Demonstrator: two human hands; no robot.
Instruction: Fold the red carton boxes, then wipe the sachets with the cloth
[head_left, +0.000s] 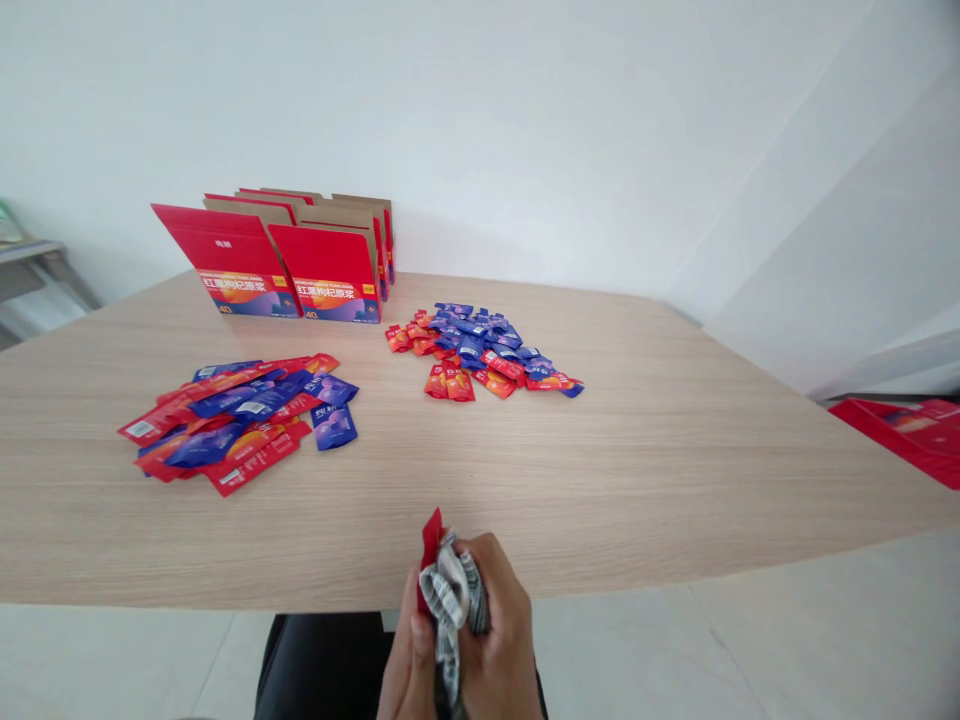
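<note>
Both hands are together at the near table edge, low in the head view. My right hand point(501, 640) is closed around a crumpled bundle of packets point(450, 600) with a silver printed back and a red corner sticking up. My left hand point(401, 665) presses against the same bundle from the left, fingers closed. On the table lie a spread of long red and blue packets point(240, 420) at the left and a heap of small red and blue sachets point(480, 350) further back in the middle.
Several red cartons point(300, 265) stand open at the back of the light wooden table point(675, 450), by the white wall. A flat red box point(911, 435) lies off the table's right edge. Grey shelving point(30, 265) is at far left.
</note>
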